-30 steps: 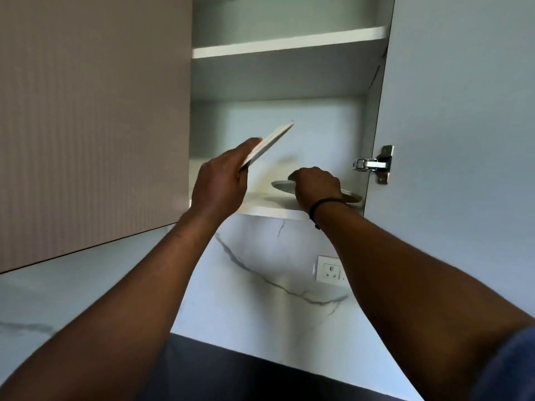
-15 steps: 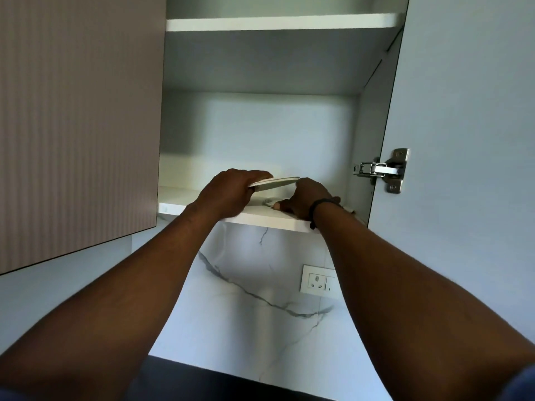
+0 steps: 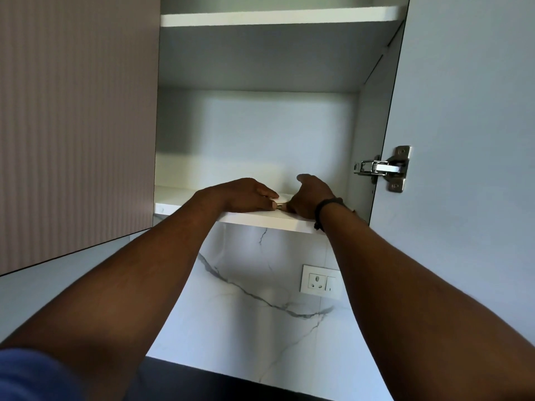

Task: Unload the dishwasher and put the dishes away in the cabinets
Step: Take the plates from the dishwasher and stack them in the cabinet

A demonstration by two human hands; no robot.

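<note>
At the frame's centre, the left hand lies palm down, fingers curled over the edge of a pale plate, of which only a sliver shows on the cabinet's lower shelf. The right hand, wearing a black wristband, meets it from the right; the hand hides its own grip. Above is a second shelf; right, the open door and its hinge; below, a wall socket.

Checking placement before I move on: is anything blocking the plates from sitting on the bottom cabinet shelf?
Nothing visible does. Both the left hand and right hand rest low on the bottom shelf, with only a sliver of plate showing between them. The shelf space behind looks free.
</note>
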